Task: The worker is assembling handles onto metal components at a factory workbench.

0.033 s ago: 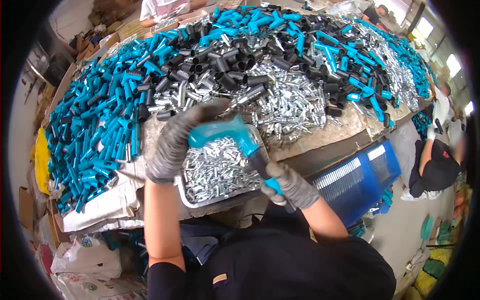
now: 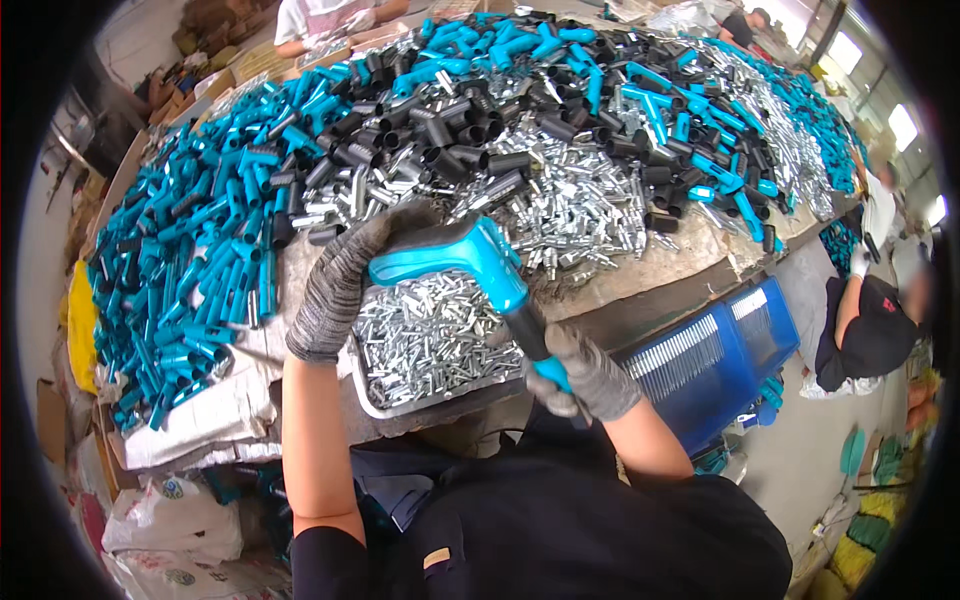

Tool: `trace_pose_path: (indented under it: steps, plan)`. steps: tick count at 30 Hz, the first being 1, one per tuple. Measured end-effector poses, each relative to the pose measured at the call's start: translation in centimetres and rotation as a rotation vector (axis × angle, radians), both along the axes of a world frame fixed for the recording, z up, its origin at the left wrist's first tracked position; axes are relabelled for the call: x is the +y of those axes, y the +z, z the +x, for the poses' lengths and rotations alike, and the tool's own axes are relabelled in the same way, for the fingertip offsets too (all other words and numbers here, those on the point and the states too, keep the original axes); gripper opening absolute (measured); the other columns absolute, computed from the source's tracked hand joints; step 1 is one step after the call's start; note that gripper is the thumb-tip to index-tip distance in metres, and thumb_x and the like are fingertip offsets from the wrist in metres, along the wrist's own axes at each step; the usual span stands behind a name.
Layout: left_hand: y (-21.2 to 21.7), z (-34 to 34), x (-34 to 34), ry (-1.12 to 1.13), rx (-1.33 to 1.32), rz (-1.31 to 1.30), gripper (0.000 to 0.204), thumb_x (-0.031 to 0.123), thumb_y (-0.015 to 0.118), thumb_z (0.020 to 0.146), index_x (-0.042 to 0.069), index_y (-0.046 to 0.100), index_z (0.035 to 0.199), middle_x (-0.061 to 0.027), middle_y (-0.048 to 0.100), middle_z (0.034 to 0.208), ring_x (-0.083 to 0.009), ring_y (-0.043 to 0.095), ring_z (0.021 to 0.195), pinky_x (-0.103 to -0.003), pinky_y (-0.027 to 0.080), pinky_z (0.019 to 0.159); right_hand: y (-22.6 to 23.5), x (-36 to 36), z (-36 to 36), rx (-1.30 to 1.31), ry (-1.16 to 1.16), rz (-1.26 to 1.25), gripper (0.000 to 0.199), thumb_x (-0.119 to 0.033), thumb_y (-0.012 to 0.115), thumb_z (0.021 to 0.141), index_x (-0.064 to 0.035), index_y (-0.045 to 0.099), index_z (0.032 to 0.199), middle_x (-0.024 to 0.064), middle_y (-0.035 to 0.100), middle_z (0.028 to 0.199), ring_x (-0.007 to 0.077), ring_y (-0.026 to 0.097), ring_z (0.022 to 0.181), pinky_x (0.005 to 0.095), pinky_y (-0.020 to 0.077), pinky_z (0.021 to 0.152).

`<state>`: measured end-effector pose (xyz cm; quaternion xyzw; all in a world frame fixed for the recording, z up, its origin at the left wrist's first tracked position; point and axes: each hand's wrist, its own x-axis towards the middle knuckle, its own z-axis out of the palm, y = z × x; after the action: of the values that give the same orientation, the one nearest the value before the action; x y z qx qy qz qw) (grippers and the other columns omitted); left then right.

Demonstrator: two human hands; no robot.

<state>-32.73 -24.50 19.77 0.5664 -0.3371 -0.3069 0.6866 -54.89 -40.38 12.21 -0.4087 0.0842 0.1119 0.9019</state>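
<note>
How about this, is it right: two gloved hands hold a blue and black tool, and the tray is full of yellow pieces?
No: the pieces in the tray are silver, as the head view shows. The gloved left hand and right hand do hold a blue and black tool.

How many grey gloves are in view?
2: one on the left hand, at one end of the teal tool; one on the right hand, around its other end. Others farther off may be hidden.

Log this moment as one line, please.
left hand: holds teal tool, upper end | right hand: holds lower end | tray of metal pieces: below tool | blue bin: at right
</note>
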Motion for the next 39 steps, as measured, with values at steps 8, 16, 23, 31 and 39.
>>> trace_pose_path:
  steps: [8, 16, 23, 31, 39]
  plan:
    - [-0.9, 0.4, -1.1, -0.045, 0.147, -0.106, 0.051, 0.034, 0.056, 0.091, -0.007, 0.057, 0.122, -0.0185, 0.06, 0.122, -0.0262, 0.061, 0.108, -0.038, 0.048, 0.095, -0.8, 0.2, 0.7, 0.124, -0.179, -0.312, 0.062, -0.062, 0.054, 0.086, -0.0058, 0.054, 0.112, -0.0009, 0.047, 0.053, 0.0038, 0.043, 0.037, 0.0198, 0.0325, 0.032]
    - [0.6, -0.3, -1.3, -0.087, -0.032, 0.076, 0.057, 0.049, 0.053, 0.091, -0.003, 0.063, 0.114, -0.014, 0.063, 0.12, -0.0226, 0.059, 0.11, -0.035, 0.046, 0.094, -1.2, 0.2, 1.2, 0.093, -0.133, -0.357, 0.043, -0.046, 0.057, 0.092, -0.0083, 0.056, 0.112, -0.003, 0.051, 0.063, 0.003, 0.047, 0.043, 0.0211, 0.0356, 0.034]
    - [0.8, -1.1, -0.7, -0.046, -0.006, 0.144, 0.042, 0.031, 0.063, 0.087, -0.005, 0.065, 0.108, -0.0139, 0.067, 0.107, -0.0215, 0.062, 0.101, -0.035, 0.046, 0.095, -3.5, 4.7, 0.1, -0.014, 0.158, -0.115, 0.038, -0.045, 0.063, 0.088, -0.0086, 0.052, 0.089, 0.0002, 0.051, 0.062, 0.0057, 0.044, 0.041, 0.0204, 0.0312, 0.033]
    - [-3.7, -5.4, -5.5, -0.244, 0.002, -0.055, 0.079, 0.043, 0.071, 0.079, -0.001, 0.041, 0.137, -0.0134, 0.059, 0.121, -0.0215, 0.056, 0.111, -0.036, 0.046, 0.094, 1.4, 1.1, 0.3, 0.026, 0.034, 0.303, 0.084, -0.076, 0.046, 0.078, -0.0017, 0.051, 0.117, -0.0018, 0.039, 0.048, 0.0049, 0.032, 0.031, 0.018, 0.0268, 0.028]
    - [-0.7, -7.2, -8.8, 0.042, -0.215, -0.22, 0.038, 0.011, 0.071, 0.08, 0.003, 0.06, 0.116, -0.0036, 0.065, 0.081, -0.0088, 0.061, 0.071, -0.025, 0.052, 0.065, -2.5, 4.0, 2.0, -0.2, -0.53, -1.102, 0.038, -0.016, 0.071, 0.076, -0.0068, 0.053, 0.108, 0.0077, 0.062, 0.082, 0.0187, 0.055, 0.054, 0.0297, 0.0426, 0.046]
